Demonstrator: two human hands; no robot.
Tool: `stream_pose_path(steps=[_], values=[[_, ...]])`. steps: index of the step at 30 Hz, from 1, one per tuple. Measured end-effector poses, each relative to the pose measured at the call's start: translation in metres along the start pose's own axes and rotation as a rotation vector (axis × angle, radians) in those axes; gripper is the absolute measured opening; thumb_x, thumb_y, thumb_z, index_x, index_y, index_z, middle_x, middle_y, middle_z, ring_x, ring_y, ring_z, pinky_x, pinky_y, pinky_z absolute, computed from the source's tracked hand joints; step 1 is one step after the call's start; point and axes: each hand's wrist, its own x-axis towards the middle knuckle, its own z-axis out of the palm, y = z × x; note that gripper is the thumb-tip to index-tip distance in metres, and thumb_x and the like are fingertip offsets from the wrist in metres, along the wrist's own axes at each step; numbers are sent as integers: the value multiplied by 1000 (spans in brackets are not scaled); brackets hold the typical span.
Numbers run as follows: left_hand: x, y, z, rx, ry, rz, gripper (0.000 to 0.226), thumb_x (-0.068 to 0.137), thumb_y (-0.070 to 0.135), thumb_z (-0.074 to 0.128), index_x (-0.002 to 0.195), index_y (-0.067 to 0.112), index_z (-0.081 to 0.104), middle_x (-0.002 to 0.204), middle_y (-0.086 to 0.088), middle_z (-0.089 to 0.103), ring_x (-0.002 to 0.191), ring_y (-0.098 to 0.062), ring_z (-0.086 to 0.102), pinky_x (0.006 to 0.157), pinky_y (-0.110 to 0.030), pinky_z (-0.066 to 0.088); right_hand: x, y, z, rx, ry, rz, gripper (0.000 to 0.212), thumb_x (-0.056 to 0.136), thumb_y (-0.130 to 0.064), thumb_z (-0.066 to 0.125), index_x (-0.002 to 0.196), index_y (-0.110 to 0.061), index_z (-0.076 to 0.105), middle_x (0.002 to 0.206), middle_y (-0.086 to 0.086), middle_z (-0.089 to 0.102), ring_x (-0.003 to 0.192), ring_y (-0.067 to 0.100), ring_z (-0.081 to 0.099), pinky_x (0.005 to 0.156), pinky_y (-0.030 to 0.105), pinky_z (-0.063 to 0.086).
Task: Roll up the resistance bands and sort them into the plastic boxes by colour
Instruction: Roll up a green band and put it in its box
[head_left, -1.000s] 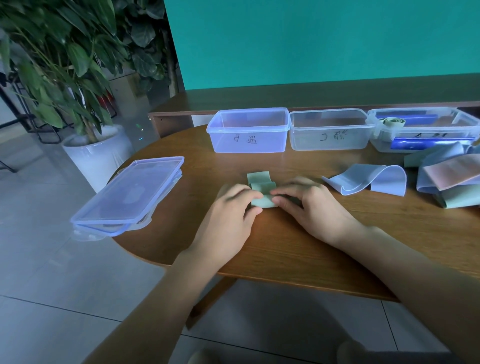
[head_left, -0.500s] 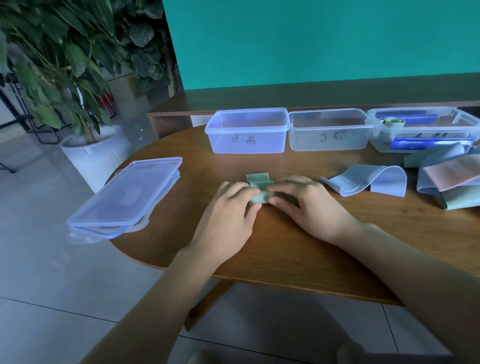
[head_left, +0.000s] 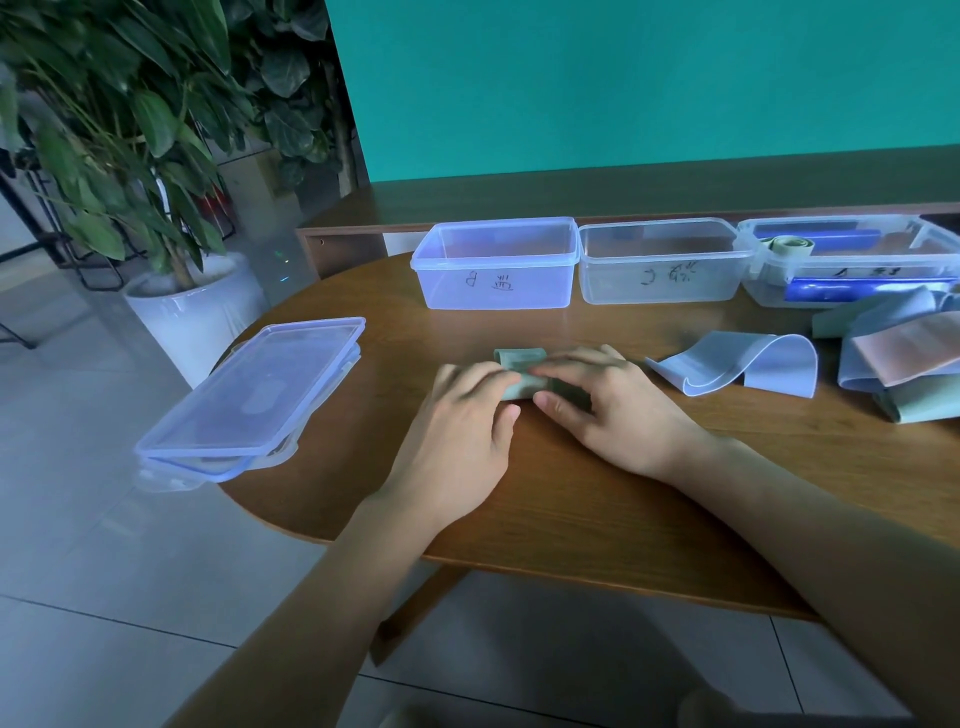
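Both hands' curled fingers (head_left: 491, 375) on a half-rolled green band (head_left: 521, 370) atop the wooden table (head_left: 571, 499)

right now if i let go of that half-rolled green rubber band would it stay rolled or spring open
Probably it would loosen. The half-rolled green rubber band is thin and floppy, and both the left hand and right hand hold it down. The loose light blue band nearby arches by itself, hinting at springy material. Being a roll, it may also roll on the smooth wooden table.
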Motion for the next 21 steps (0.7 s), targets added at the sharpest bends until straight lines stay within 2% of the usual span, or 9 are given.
stream_pose_path(steps=[6, 14, 18, 21], values=[[2, -3, 2, -17, -30, -18, 42, 104, 28, 48, 144, 21, 49, 146, 7, 48, 132, -16, 37, 111, -36, 39, -3, -2, -1, -2, 39, -12, 40, 102, -42, 50, 135, -25, 64, 135, -5, 61, 122, 17, 49, 103, 33, 45], [8, -5, 5, 16, -23, -8, 41, 102, 26, 50, 143, 18, 50, 145, 6, 49, 128, -20, 39, 109, -40, 39, 4, -1, -1, -25, 3, 15, 43, 102, -39, 53, 142, -23, 58, 144, -3, 56, 127, 20, 46, 110, 29, 35], [14, -9, 9, 17, -24, -16, 42, 102, 26, 51, 143, 17, 51, 144, 6, 51, 125, -23, 41, 106, -42, 41, 3, -4, -2, -29, 25, 3, 39, 102, -38, 52, 138, -25, 60, 140, -6, 59, 120, 17, 48, 102, 34, 45], [17, -11, 10, 22, -34, -10, 44, 102, 27, 49, 145, 18, 48, 146, 6, 49, 127, -22, 39, 108, -41, 39, 3, -3, -2, -16, 20, 13, 37, 101, -35, 54, 136, -24, 61, 139, -7, 59, 120, 18, 49, 102, 34, 45]])
